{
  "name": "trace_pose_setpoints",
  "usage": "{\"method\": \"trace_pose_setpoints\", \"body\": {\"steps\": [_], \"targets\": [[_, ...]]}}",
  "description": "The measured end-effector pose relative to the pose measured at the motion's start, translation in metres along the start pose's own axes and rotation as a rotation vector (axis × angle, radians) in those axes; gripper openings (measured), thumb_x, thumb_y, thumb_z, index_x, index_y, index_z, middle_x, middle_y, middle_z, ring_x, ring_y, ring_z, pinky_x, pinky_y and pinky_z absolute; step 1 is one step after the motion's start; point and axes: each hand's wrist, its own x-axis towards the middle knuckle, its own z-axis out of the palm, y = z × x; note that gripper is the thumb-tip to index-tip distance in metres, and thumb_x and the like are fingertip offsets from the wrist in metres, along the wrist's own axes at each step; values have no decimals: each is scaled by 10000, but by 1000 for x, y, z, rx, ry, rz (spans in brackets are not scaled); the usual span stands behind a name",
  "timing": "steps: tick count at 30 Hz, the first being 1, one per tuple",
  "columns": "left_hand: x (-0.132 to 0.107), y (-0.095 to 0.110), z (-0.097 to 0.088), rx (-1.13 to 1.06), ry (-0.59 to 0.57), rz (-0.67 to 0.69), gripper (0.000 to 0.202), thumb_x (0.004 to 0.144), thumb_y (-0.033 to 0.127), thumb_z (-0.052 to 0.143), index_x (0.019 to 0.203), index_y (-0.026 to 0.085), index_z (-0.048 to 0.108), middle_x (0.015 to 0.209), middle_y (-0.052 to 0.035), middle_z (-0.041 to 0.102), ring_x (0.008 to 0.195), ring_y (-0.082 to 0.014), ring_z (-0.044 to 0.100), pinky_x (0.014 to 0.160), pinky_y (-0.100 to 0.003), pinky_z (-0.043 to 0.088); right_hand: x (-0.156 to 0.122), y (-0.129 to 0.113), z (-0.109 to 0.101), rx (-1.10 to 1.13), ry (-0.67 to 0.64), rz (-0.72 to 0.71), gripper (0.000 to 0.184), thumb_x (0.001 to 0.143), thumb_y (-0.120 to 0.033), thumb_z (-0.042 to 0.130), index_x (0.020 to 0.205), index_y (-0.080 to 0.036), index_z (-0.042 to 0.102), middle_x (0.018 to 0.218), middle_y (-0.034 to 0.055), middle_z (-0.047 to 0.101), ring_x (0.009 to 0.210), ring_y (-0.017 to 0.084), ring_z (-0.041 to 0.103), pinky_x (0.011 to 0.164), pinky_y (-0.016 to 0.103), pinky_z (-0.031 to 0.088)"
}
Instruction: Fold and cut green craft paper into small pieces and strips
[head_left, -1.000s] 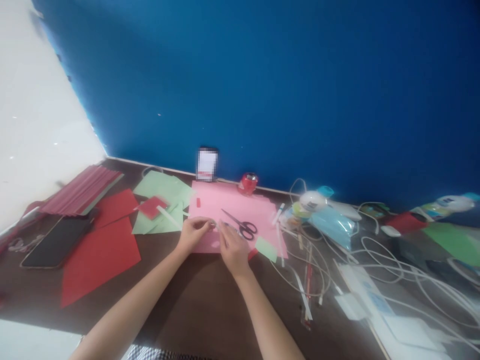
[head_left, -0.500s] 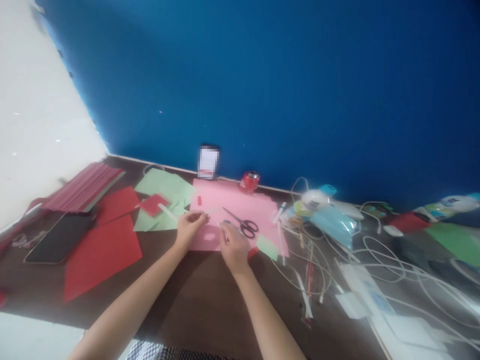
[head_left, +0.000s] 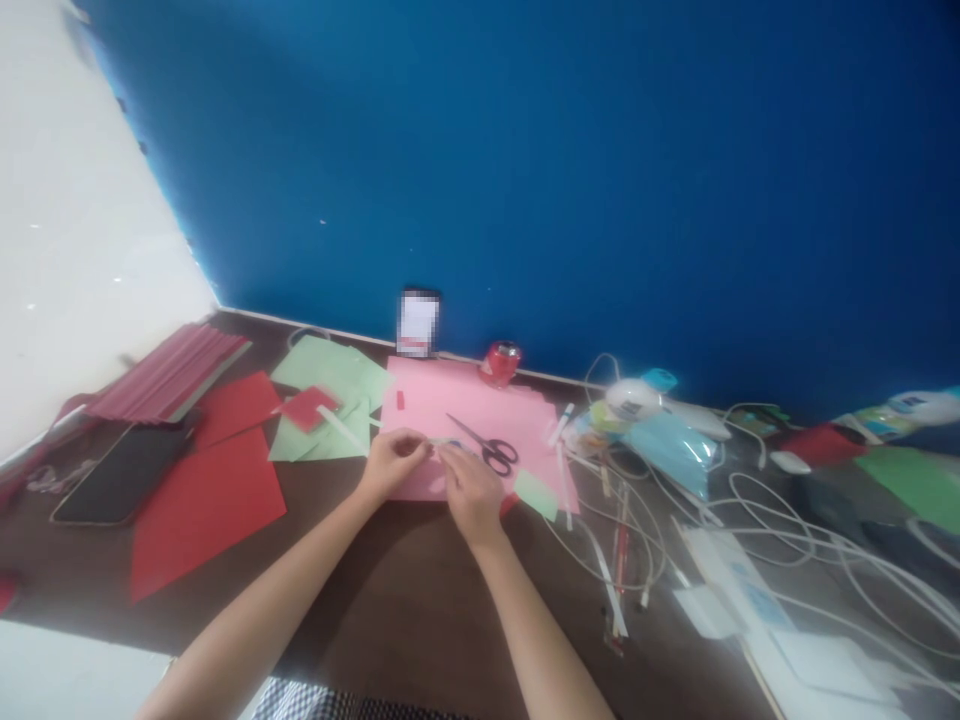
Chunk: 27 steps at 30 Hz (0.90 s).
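Observation:
Both hands meet over pink paper [head_left: 442,385] on the dark desk. The fingertips of my left hand [head_left: 392,466] are pinched together, and those of my right hand [head_left: 472,490] are closed close beside them. A small pale bit shows between the two, too small and blurred to name. Black-handled scissors [head_left: 486,448] lie on the pink paper just beyond my right hand, blades pointing up and left. A tiny red paper piece [head_left: 400,400] rests near that sheet's left edge. Light green paper [head_left: 535,495] lies right of my right hand.
Left are green sheets [head_left: 300,360], red sheets [head_left: 217,510], a dark phone [head_left: 120,475] and a pink stack [head_left: 172,375]. A propped phone [head_left: 418,325] and a red jar [head_left: 500,363] stand by the blue wall. Tangled white cables [head_left: 750,550] and a blue packet [head_left: 671,450] crowd the right.
My left hand has moved right, closing the gap to my right hand, so the fingertips now nearly touch. The scissors and papers lie as before.

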Motion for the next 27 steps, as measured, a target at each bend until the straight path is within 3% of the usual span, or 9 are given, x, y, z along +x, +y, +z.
{"method": "trace_pose_setpoints", "body": {"steps": [4,9,20,27], "targets": [[0,4,-2,63,74,32,120,673,251,594,710,150,649,715,-49,683,693,-171,639,674,-275,506,2,1,-2,-35,21,1,249,825,-116,449,973,-181,638,918,49,686,875,159,630,802,288,496],[1,3,-2,10,144,-24,52,627,188,592,646,143,611,841,-81,690,772,-193,648,719,-309,513,2,1,-2,-40,-19,-30,244,823,-107,453,976,-179,629,923,46,684,895,149,623,833,282,478],[4,-11,-4,43,184,23,105,624,201,605,704,163,549,747,-38,668,721,-162,638,682,-274,507,2,1,0,-64,54,33,190,821,-155,492,941,-170,638,898,54,689,858,148,633,795,259,476],[1,-5,-2,5,72,-9,212,668,223,605,848,187,499,768,-33,674,788,-178,651,737,-300,505,2,0,-8,-169,32,-20,202,816,-151,502,957,-182,643,904,54,690,784,148,634,735,260,452]]}}
